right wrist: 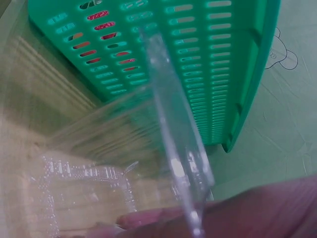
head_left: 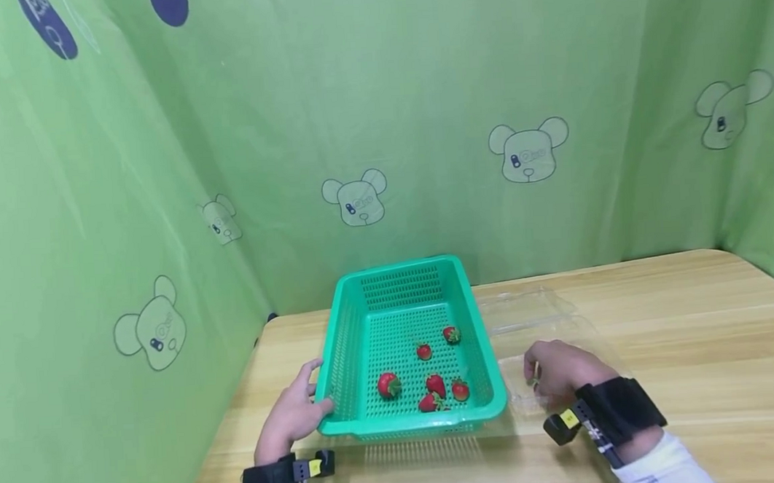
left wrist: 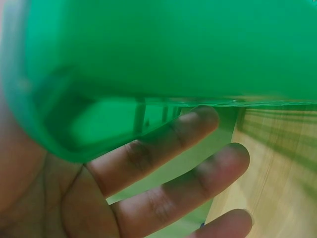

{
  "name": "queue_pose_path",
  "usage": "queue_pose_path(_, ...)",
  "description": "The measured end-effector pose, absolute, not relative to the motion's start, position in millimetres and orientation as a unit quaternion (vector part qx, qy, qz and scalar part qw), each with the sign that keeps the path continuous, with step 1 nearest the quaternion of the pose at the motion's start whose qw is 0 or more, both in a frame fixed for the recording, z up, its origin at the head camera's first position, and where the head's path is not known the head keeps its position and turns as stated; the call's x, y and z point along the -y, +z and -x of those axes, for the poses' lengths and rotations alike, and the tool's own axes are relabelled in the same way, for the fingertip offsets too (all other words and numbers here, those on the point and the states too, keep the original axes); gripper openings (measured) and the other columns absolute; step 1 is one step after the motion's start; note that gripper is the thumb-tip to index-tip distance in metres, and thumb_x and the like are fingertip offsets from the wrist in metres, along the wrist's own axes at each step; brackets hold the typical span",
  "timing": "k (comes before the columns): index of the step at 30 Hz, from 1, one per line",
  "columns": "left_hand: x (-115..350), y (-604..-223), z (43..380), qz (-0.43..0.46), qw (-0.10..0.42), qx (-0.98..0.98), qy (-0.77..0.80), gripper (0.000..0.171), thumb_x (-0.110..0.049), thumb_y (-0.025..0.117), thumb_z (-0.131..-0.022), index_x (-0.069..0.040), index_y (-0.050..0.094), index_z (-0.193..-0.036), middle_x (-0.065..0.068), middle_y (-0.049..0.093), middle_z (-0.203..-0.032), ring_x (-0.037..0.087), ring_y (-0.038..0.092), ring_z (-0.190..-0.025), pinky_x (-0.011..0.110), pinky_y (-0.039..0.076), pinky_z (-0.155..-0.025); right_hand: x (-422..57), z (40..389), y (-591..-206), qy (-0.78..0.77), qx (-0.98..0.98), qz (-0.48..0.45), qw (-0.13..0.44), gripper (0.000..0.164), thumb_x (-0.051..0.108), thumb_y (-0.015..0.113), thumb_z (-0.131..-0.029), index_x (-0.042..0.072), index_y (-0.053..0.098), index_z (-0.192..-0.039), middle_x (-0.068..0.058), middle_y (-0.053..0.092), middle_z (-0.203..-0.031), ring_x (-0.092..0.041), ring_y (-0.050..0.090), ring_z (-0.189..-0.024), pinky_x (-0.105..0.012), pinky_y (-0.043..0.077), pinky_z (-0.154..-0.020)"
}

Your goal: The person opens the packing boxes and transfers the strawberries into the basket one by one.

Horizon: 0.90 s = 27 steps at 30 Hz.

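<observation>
A green plastic basket (head_left: 410, 423) with slotted walls holds several red strawberries (head_left: 389, 385) on its floor. My left hand (head_left: 294, 415) grips the basket's near left corner, thumb over the rim and fingers outside along the wall (left wrist: 163, 198). To the right of the basket lies a clear plastic box (head_left: 509, 381) with its lid (head_left: 522, 307) folded back. My right hand (head_left: 564, 367) is down in the box, fingers curled, pinching a strawberry; only a bit of green leaf (head_left: 535, 382) shows between the fingers, the rest hidden.
Everything stands on a light wooden table (head_left: 713, 326). A green curtain (head_left: 420, 123) with bear heads hangs behind it and along the left side. In the right wrist view, the clear box wall (right wrist: 173, 129) stands close beside the basket's slotted side (right wrist: 193, 64).
</observation>
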State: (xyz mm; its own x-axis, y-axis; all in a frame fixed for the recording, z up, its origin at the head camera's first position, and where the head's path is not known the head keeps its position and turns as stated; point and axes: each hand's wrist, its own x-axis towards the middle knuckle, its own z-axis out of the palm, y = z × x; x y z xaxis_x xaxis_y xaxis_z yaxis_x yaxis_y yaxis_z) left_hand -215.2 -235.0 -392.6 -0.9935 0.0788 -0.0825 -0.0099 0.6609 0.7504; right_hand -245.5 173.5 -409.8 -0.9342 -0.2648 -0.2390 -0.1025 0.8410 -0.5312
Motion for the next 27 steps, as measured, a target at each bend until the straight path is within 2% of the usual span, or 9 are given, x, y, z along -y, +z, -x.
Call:
queue_pose_path(7,234.6,-392.4,215.0,-0.017,0.055,-0.912,0.405,0.071,-0.004,0.059,-0.082,-0.009,0.028,-0.146,0.032,0.054,-0.128,0.039,0.058,-0.108,0.051,0.050,-0.081,-174.2,244.2,-411.3,-0.277,-0.943,0.091,0.161,0.024,-0.005,0.069,-0.066,0.008,0.061,-0.084,-0.008,0.059,-0.078,-0.021,0.055,-0.062,-0.031,0.047,-0.053)
queue_pose_path(13,232.8,-389.3,212.2,-0.018,0.049,-0.911,0.410,0.071,-0.005,0.059,-0.083,-0.009,0.027,-0.146,0.033,0.054,-0.127,0.042,0.056,-0.110,0.054,0.050,-0.082,-176.5,247.3,-409.7,-0.278,-0.945,0.106,0.138,0.024,-0.006,0.066,-0.064,0.007,0.062,-0.084,-0.007,0.059,-0.073,-0.020,0.054,-0.058,-0.030,0.045,-0.049)
queue_pose_path(21,232.5,-390.2,215.6,-0.022,0.050,-0.915,0.400,0.071,-0.008,0.060,-0.083,-0.009,0.027,-0.146,0.032,0.055,-0.127,0.043,0.055,-0.111,0.060,0.046,-0.086,-175.2,246.3,-407.8,-0.295,-0.942,0.097,0.125,0.016,0.001,0.069,-0.074,0.006,0.061,-0.087,-0.007,0.059,-0.071,-0.019,0.053,-0.057,-0.031,0.043,-0.051)
queue_pose_path(27,233.0,-391.8,215.2,-0.020,0.054,-0.911,0.408,0.071,-0.006,0.059,-0.083,-0.008,0.026,-0.146,0.035,0.053,-0.127,0.043,0.057,-0.107,0.054,0.050,-0.081,-172.9,247.2,-404.6,-0.289,-0.945,0.097,0.123,0.015,0.004,0.070,-0.077,0.007,0.061,-0.089,-0.007,0.058,-0.076,-0.019,0.053,-0.061,-0.032,0.042,-0.054)
